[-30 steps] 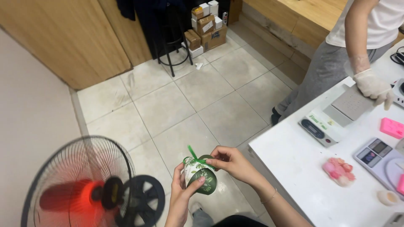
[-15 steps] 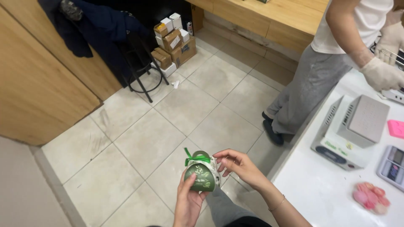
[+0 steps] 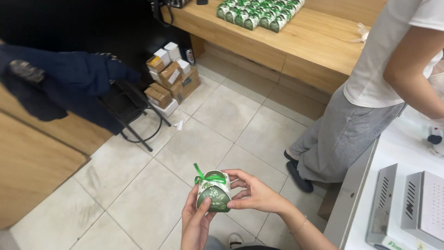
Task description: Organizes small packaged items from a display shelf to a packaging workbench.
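Both my hands hold a small green and white gift box (image 3: pixel 213 194) with a green ribbon bow on top, low in the middle of the head view, above the tiled floor. My left hand (image 3: pixel 194 221) cups the box from below and the left side. My right hand (image 3: pixel 253 193) grips it from the right, with the fingers wrapped around its top and side. The box stands upright between them.
A person in a white shirt and grey trousers (image 3: pixel 344 132) stands at the right beside a white table (image 3: pixel 397 153) with grey devices (image 3: pixel 409 208). Several similar green boxes (image 3: pixel 259 11) lie on a wooden counter. Cardboard boxes (image 3: pixel 171 78) and a black stool (image 3: pixel 134 109) stand at the left.
My head has tilted up and to the right, so the fan has left the view and the wooden counter has come in. My hands still hold the gift box, turned slightly.
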